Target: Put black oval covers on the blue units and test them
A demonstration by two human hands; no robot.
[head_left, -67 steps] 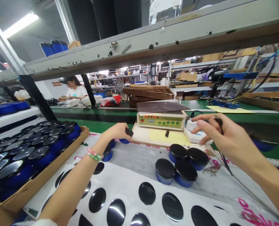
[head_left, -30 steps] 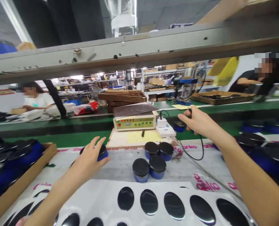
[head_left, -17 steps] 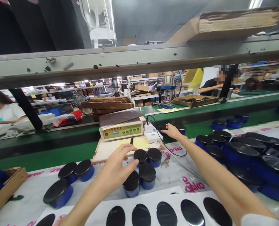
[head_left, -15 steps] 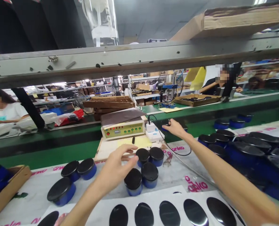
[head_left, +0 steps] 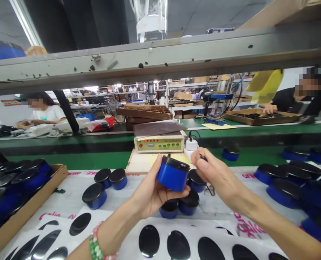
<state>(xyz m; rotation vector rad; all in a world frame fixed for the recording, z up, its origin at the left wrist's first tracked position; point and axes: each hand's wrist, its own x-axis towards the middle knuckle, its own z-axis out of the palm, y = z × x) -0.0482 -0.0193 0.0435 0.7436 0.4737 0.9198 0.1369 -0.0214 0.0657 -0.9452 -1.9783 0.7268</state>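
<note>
A round blue container with a black top [head_left: 173, 175] is tilted in my left hand [head_left: 152, 196], its fingers wrapped round the side and underneath. A small black piece pokes up at its far rim. Just to the right, my right hand [head_left: 217, 175] pinches a thin black cable [head_left: 203, 157]; its tip is mostly hidden by the fingers. Below and behind the held container stand several similar blue containers [head_left: 189, 202], partly covered by my left hand. More blue containers [head_left: 94, 195] stand left of them on the white sheeting.
Sheets with black oval discs [head_left: 148, 241] lie in front. A carton [head_left: 41, 202] of blue containers is at left, with more containers [head_left: 285, 193] at right. Behind stand a control box [head_left: 160, 143], a white plug adapter [head_left: 192, 145] and a green belt [head_left: 108, 159]. Two people sit beyond; a shelf beam crosses above.
My right hand has come back from beside the white adapter toward the middle. My left hand, empty before over the containers, now holds a blue one. The view has turned left.
</note>
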